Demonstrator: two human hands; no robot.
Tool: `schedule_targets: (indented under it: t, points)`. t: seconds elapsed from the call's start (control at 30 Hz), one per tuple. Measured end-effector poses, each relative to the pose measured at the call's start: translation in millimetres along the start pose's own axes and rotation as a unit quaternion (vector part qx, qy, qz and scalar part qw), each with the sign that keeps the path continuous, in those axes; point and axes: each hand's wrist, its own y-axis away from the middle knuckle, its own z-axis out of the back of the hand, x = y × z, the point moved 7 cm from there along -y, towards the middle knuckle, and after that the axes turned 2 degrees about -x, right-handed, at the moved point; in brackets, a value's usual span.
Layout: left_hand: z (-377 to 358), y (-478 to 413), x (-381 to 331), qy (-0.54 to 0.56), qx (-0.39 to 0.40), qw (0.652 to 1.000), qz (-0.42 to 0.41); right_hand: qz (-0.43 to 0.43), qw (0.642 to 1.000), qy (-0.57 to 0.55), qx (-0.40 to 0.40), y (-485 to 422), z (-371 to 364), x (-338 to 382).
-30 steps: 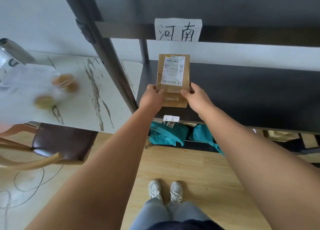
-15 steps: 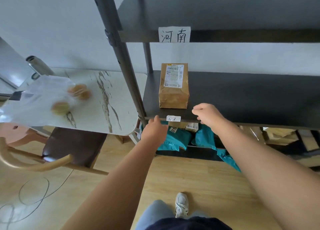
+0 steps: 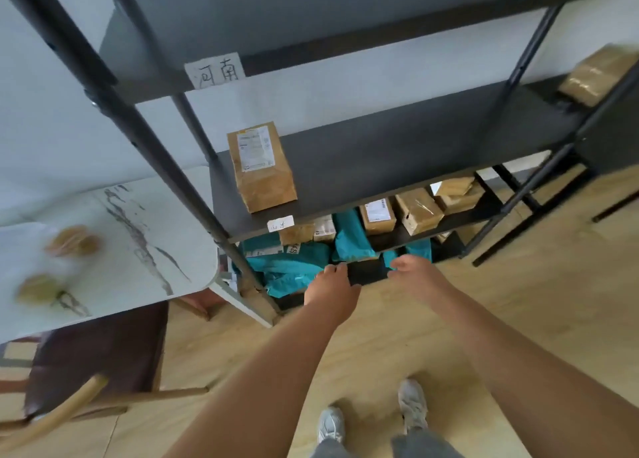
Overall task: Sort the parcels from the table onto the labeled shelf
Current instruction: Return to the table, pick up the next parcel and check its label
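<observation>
Evidently sorted by label, the brown parcel point(image 3: 261, 167) sits up & left of both hands, left hand point(image 3: 331, 290) & right hand point(image 3: 416, 278) hanging empty, fingers loosely curled, ready for another.

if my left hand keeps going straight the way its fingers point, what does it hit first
Probably the teal parcels on the bottom shelf: the left hand points up and forward at them, empty. Depth is unclear, so it may meet the black shelf edge first.

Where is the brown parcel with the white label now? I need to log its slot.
In the head view, the brown parcel lies at the left end of the middle shelf, below the handwritten sign.
</observation>
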Motion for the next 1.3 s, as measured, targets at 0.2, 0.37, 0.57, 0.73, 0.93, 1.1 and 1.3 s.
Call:
schedule_targets:
  t: [0.2,0.37,0.57,0.73,0.93,1.1,1.3]
  points:
    - [-43.2,0.5,-136.6,-0.046,0.019,0.994,-0.097,-0.075,0.994,-0.016,-0.077,15.9,100.5,-113.4]
    - [-86.5,-9.2,-271.2,-0.031,0.020,0.989,-0.143,-0.093,0.979,-0.117,-0.135,16.2,205.9,-218.7]
    - [-127.7,-15.3,-437.9,-0.019,0.028,0.973,-0.226,-0.109,0.958,-0.172,-0.203,12.0,327.8,-330.1]
    - [-148.9,-38.1,-526.6,-0.024,0.046,0.966,-0.254,-0.128,0.946,-0.194,-0.227,-0.6,400.1,-376.0]
    - [-161.3,-102.7,-606.2,-0.028,0.055,0.967,-0.246,-0.155,0.942,-0.213,-0.209,-53.5,457.1,-415.8]
    - [-160.9,-183.3,-684.1,-0.024,0.055,0.969,-0.240,-0.162,0.940,-0.213,-0.213,-119.9,531.4,-425.8]
    - [-137.1,-262.6,-762.4,-0.008,0.045,0.971,-0.233,-0.162,0.938,-0.228,-0.203,-187.0,614.2,-425.2]
